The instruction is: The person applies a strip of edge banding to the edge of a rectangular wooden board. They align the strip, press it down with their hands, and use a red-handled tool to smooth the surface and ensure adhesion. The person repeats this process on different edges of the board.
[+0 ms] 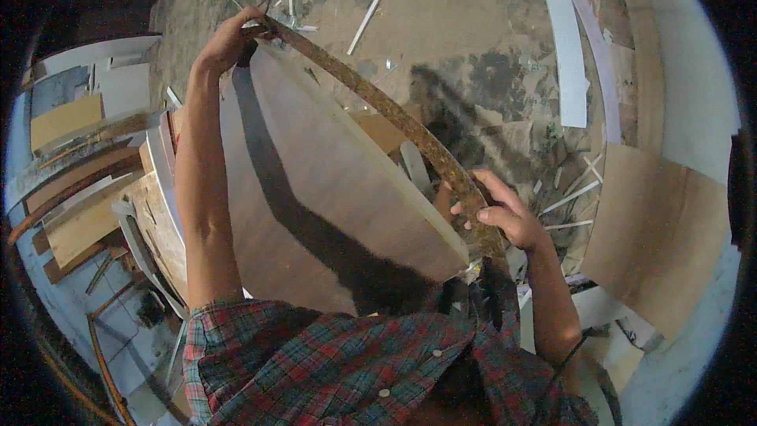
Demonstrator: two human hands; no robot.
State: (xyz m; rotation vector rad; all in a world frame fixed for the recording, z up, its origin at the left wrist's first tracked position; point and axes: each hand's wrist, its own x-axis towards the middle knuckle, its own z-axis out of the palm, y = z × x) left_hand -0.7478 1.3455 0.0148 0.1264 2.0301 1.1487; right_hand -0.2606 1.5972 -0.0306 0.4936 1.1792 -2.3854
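A long, narrow wooden strip (378, 100) with a rough, mottled brown face runs from the upper left toward my body at the lower right. My left hand (242, 30), arm stretched far forward, is closed at the strip's far end. Close to my body on the right, my right hand (505, 209) has its thumb and fingers wrapped around the strip. Under my arms lies a large pale board (307, 134) with a smooth surface, and my left arm's shadow falls across it. The strip passes just beyond the board's right edge, and whether they touch I cannot tell.
Stacked boards and offcuts (83, 221) stand at the left. On the right lie a white panel (569, 55) and a large brown sheet (650, 237). Thin white strips (376, 4) and scraps litter the dirty floor (465, 8).
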